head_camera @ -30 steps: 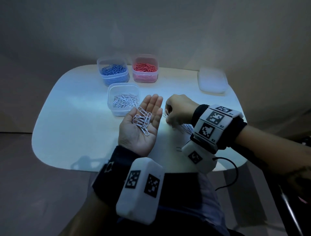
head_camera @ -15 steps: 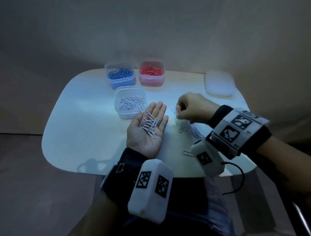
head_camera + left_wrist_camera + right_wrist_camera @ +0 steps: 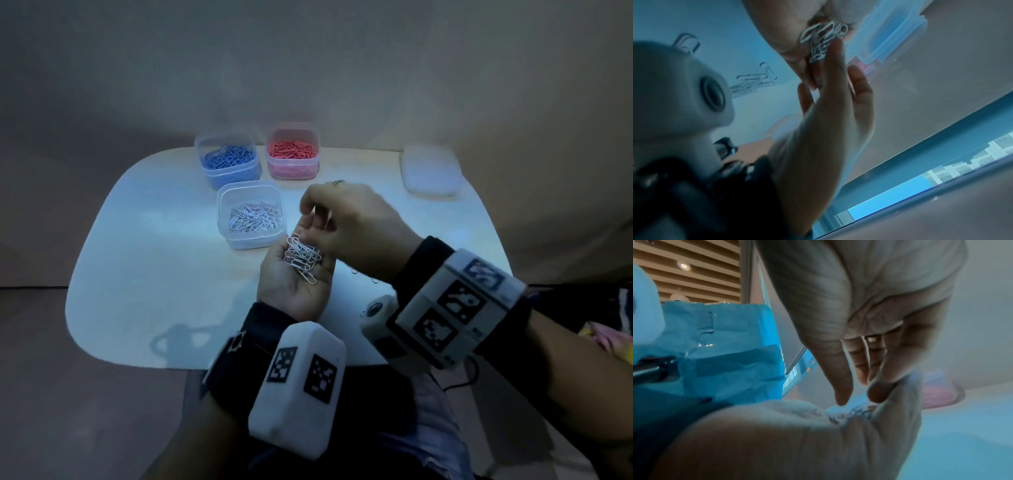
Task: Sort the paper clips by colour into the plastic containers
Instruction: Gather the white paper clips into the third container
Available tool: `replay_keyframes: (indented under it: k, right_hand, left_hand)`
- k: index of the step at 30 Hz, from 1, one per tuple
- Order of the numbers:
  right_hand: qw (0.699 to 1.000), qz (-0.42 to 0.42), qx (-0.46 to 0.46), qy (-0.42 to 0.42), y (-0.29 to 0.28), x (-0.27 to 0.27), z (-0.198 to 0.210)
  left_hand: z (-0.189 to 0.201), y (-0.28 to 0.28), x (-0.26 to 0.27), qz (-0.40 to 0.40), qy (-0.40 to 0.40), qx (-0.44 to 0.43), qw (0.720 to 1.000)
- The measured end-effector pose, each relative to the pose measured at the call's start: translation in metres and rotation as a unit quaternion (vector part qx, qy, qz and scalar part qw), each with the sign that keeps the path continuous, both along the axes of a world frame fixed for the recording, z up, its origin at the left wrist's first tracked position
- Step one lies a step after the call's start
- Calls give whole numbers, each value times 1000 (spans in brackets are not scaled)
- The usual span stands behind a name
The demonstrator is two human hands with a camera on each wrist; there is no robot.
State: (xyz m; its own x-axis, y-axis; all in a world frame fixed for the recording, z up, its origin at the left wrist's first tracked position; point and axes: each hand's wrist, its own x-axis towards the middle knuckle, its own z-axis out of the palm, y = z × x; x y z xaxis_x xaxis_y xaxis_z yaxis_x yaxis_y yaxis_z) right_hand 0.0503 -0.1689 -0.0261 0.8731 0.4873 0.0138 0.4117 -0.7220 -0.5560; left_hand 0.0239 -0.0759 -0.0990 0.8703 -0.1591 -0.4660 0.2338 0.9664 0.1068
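My left hand [image 3: 294, 274] lies palm up over the table, fingers straight, with a pile of white paper clips [image 3: 303, 257] resting on it. My right hand [image 3: 339, 219] hangs over the left fingers, fingertips pointing down, and seems to pinch a white clip [image 3: 313, 214] just above the pile. The left wrist view shows the clips [image 3: 822, 39] bunched between both hands. Just left of the hands stands the clear container of white clips [image 3: 251, 214]. Behind it are the blue-clip container [image 3: 227, 161] and the red-clip container [image 3: 293, 152].
Several loose white clips [image 3: 748, 84] lie on the white table [image 3: 137, 274] under my right wrist, mostly hidden in the head view. A white lid [image 3: 431, 169] sits at the far right corner. The table's front edge is near my wrists.
My right hand has lifted off the table and moved left, from beside the loose clips to over my left hand's fingers. The left hand kept its pile of clips.
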Motion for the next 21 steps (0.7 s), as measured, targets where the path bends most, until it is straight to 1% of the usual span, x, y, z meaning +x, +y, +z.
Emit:
replay_keyframes:
  k: [1, 2, 3, 4, 5, 7, 8, 9, 11, 13, 17, 21]
  right_hand:
    - [999, -27, 45, 1, -8, 2, 4]
    - [996, -56, 74, 4, -19, 4, 8]
    - [993, -84, 84, 10, -33, 6, 9]
    - [990, -113, 76, 31, -48, 8, 7]
    - [986, -146, 45, 72, -63, 8, 2]
    - [963, -195, -42, 179, -84, 4, -13]
    - [949, -211, -56, 227, -89, -1, -21]
    - [938, -224, -44, 261, -89, -7, -27]
    - [924, -243, 0, 294, -85, -20, -36]
    - [918, -253, 24, 303, -81, -30, -38]
    - [912, -246, 77, 318, -79, -51, -36]
    - [876, -247, 198, 365, -63, -57, -46]
  left_hand:
    - [-1, 0, 0, 9, 9, 29, 1000]
    - [-2, 1, 0, 18, 11, 40, 999]
    - [-2, 4, -2, 24, -2, 41, 999]
    - [-2, 8, -3, 29, -6, 43, 999]
    - [-3, 12, -5, 32, -10, 46, 998]
    - [-5, 19, -9, 33, -10, 52, 998]
    - [-5, 21, -11, 32, -8, 52, 998]
    - [-4, 22, -12, 30, -11, 47, 998]
    - [-2, 22, -14, 24, -17, 43, 999]
    - [-1, 22, -14, 22, -15, 44, 999]
    - [0, 25, -16, 23, -16, 39, 999]
    - [3, 22, -17, 18, -27, 36, 999]
